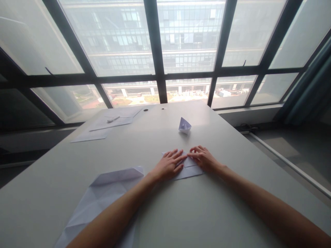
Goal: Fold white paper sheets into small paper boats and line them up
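A folded sheet of white paper (190,172) lies on the white table in front of me. Across its left part my left hand (170,163) rests flat with the fingers spread. At its right edge my right hand (203,157) has its fingers bent, thumb and fingertips together on a folded flap near the left fingertips. Just beyond both hands stands a small folded paper boat (184,126), touched by neither. A larger creased sheet of paper (106,193) lies partly under my left forearm.
Several white sheets (95,135) lie at the table's far left, with a white pen-like object (113,119) on top. The white table (165,220) reaches toward a large window (191,38). A blue-green curtain (307,86) hangs at the right, and a pale pipe (289,163) runs below.
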`<state>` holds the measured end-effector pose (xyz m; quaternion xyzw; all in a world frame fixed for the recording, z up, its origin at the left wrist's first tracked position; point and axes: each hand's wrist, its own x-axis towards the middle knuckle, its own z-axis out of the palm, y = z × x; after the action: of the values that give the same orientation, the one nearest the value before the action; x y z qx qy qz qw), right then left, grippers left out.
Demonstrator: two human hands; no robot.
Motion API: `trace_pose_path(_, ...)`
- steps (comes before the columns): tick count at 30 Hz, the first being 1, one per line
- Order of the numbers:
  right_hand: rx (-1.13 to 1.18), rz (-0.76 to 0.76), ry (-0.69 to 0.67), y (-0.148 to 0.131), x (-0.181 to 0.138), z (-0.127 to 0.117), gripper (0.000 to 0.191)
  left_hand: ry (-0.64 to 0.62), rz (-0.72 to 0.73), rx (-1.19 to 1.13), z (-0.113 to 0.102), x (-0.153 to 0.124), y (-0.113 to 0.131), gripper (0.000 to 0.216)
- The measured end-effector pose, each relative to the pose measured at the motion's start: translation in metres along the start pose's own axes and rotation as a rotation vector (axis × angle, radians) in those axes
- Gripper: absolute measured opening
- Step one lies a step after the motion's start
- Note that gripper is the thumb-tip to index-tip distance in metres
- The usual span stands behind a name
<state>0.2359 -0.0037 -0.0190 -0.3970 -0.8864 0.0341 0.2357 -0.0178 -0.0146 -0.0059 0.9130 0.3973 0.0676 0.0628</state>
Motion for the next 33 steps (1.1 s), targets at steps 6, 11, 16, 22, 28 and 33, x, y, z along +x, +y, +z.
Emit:
trace_pose_path(6,0.01,0.009,0.002,0.0,-0.001,0.002,0.026,0.0,-0.02,-0.002,-0.001,0.0,0.0,0.05)
trace_pose_path(11,0.047,0.018,-0.015,0.005,-0.001,0.004,0.035,-0.004,-0.023,-0.002,-0.001,0.0,0.0,0.049)
trace_pose_path(16,0.092,0.031,-0.021,0.007,-0.002,0.004,0.045,-0.002,-0.023,-0.007,-0.001,0.0,0.0,0.049)
trace_pose_path(22,0.212,0.075,0.077,0.012,-0.001,0.007,0.043,0.0,-0.025,0.0,0.0,-0.001,0.0,0.049)
trace_pose_path(28,0.301,0.089,0.202,0.02,-0.001,0.007,0.023,0.011,-0.024,-0.009,0.001,-0.001,-0.001,0.048)
trace_pose_path(33,0.223,0.05,0.122,0.02,-0.001,0.009,0.02,0.017,-0.024,-0.002,0.001,0.0,-0.001,0.048)
